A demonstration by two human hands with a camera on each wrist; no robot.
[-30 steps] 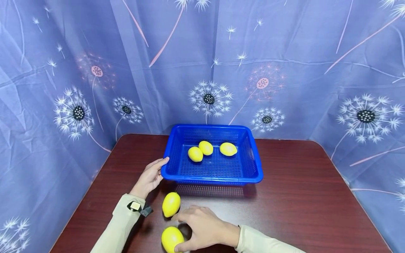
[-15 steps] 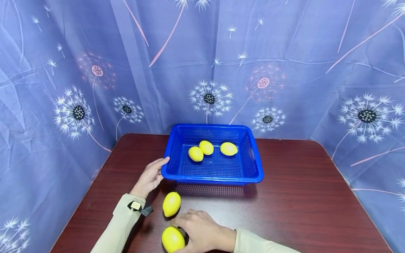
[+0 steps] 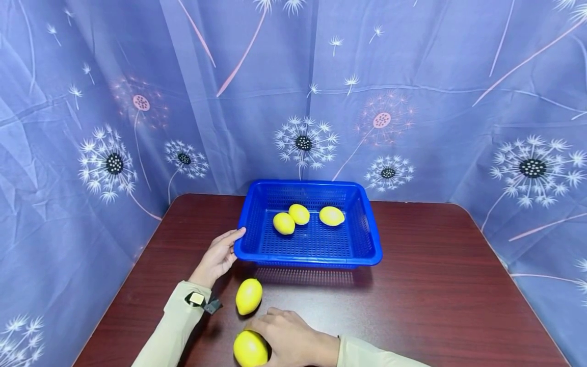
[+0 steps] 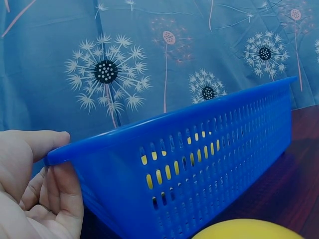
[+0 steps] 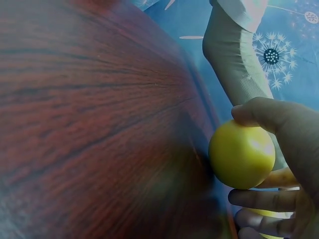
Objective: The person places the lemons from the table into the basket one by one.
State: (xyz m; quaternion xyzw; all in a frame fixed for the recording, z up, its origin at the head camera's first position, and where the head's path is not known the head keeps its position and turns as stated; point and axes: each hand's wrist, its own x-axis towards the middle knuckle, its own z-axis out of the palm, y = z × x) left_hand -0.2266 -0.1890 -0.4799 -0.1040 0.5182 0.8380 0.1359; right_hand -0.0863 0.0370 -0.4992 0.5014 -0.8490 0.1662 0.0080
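Note:
My left hand (image 3: 220,257) pinches the left rim of a blue perforated plastic basket (image 3: 307,260), thumb over the edge and fingers beneath, as the left wrist view shows. Three yellow lemons lie inside: a front-left lemon (image 3: 284,224), one beside it (image 3: 299,214) and one to the right (image 3: 331,216). At the near side of the table, my right hand (image 3: 293,336) grips a lemon (image 3: 249,349); in the right wrist view the thumb (image 5: 259,112) is on one side of that lemon and the fingers on the other. Between this hand and the basket lies another lemon (image 3: 249,296).
The basket stands toward the back of a dark red-brown wooden table (image 3: 435,265). A blue curtain (image 3: 220,127) with a dandelion print hangs behind the table and along both sides. A small device (image 3: 197,299) is strapped on the left wrist.
The right hand has drawn slightly nearer and closed its fingers round the near lemon. The left hand, basket and other lemons have stayed in place.

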